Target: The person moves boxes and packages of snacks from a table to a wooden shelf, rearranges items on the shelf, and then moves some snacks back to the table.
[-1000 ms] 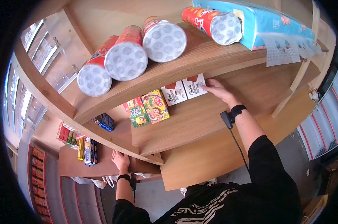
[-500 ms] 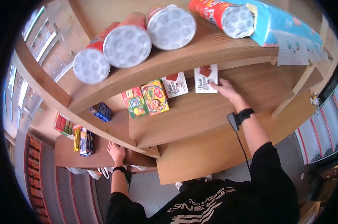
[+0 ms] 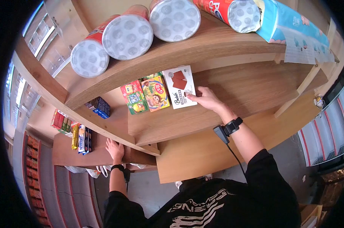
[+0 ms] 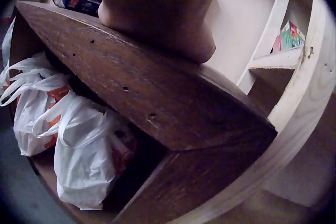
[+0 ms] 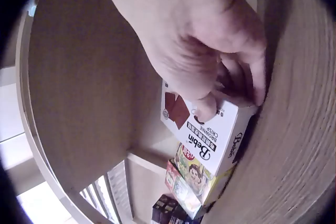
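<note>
My right hand [image 3: 209,100] holds a white Bebin brownie crisp box [image 3: 179,85] by its right side, on the middle shelf. In the right wrist view the thumb lies on the box front and the fingers are around its side. Left of this box stand a yellow box [image 3: 155,95] with a cartoon face and a red-and-green box [image 3: 134,99]. The other white box seen earlier is hidden now. My left hand [image 3: 115,150] rests on the lower brown shelf [image 3: 98,154], fingers spread, near some blue biscuit packs [image 3: 85,140].
Above, red chip cans [image 3: 127,34] with pale dotted ends lie on the upper shelf [image 3: 202,43], beside a blue tissue pack [image 3: 293,28]. White plastic bags [image 4: 84,155] sit under the brown shelf. Wooden posts [image 3: 46,83] frame the left side.
My right hand first drew the white box toward me, away from its neighbour, then moved it left in front of the other white box. The left hand stayed on the brown shelf.
</note>
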`<state>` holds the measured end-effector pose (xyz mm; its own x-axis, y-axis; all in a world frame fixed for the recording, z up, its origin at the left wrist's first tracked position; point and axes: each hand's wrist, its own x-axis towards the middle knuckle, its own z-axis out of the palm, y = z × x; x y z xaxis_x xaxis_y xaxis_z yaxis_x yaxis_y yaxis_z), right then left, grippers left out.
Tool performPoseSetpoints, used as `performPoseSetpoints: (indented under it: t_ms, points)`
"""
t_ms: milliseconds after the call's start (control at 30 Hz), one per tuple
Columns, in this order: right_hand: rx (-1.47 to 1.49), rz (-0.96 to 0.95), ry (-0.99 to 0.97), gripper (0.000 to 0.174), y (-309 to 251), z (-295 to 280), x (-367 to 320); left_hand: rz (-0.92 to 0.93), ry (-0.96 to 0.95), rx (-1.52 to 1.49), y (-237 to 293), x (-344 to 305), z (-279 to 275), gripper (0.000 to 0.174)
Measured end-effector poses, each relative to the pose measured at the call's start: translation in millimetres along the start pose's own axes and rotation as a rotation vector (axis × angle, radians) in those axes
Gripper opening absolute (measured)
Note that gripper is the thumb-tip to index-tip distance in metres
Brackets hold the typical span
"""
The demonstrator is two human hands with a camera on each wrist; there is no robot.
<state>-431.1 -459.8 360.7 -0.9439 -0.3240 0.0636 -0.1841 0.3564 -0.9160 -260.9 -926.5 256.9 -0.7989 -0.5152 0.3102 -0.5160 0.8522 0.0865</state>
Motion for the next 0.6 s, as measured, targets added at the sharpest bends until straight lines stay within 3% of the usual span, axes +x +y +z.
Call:
performPoseSetpoints:
  t_ms: [300, 600]
  points:
    - [-0.004, -0.036, 0.140, 0.058, -3.3, 15.4, 5.3, 0.009, 0.028, -0.028, 5.6, -4.8, -5.6, 0.062]
    - [-0.096, -0.100, 0.170, 0.075, -11.3, 21.3, -8.6, -0.010, -0.037, -0.045, 7.6, -3.4, -9.9, 0.065]
